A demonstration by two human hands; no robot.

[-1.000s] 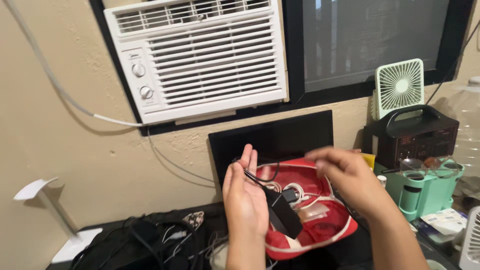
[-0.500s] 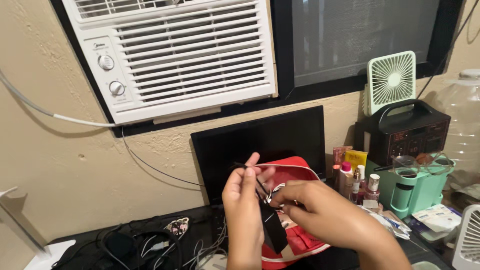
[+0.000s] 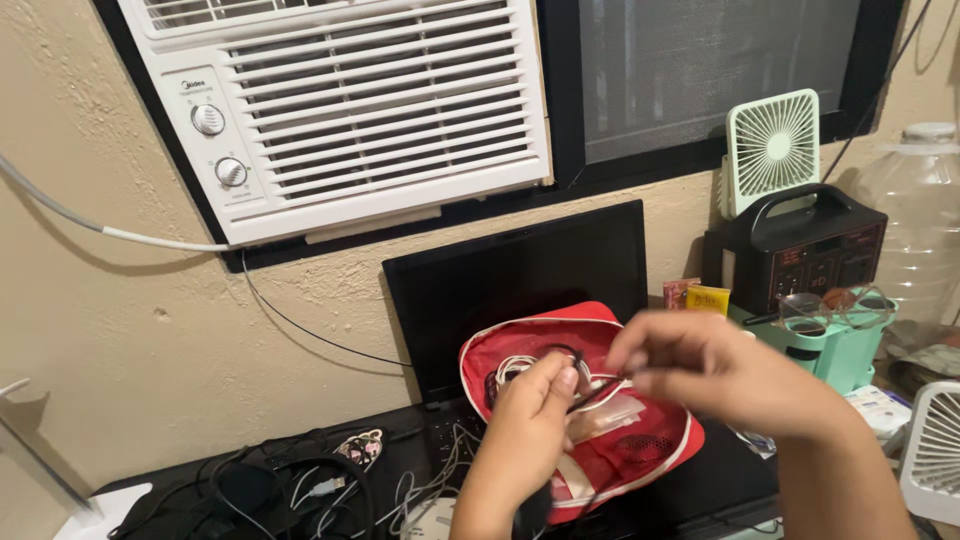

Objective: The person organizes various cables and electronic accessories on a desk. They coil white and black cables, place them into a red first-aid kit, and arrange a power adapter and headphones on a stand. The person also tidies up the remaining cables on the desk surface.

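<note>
1. Half a second ago both hands met in front of the red pouch with a black charger brick hanging between them; now the left hand (image 3: 525, 430) sits lower and nearer, the right hand (image 3: 700, 370) has swung out to the right, and the brick is hardly to be seen below the left wrist.
2. Far left, a white air conditioner (image 3: 350, 110) fills the window: hard plastic, ribbed slats, two round knobs.
3. Right of it is a dark window pane (image 3: 715, 70) in a black frame, set in a rough, beige plaster wall.
4. A black laptop screen (image 3: 520, 275) leans against the wall, flat and matt, just behind the pouch.
5. Far right, a boxy black power station (image 3: 800, 255) with a handle stands before a square mint fan (image 3: 772, 150); a clear plastic jug (image 3: 915, 240) is beside it.
6. The red pouch (image 3: 640, 455), soft fabric with white piping, lies open on the dark desk, coiled white cables inside.
7. A tangle of black and white cables (image 3: 300, 490) lies near left on the desk.
8. The left hand's thumb and fingers are pinched together on a thin black cord (image 3: 595, 390), over the open pouch.
9. The right hand is blurred; its fingers curl together at the cord's other end, though I cannot tell how firmly they grip.
</note>
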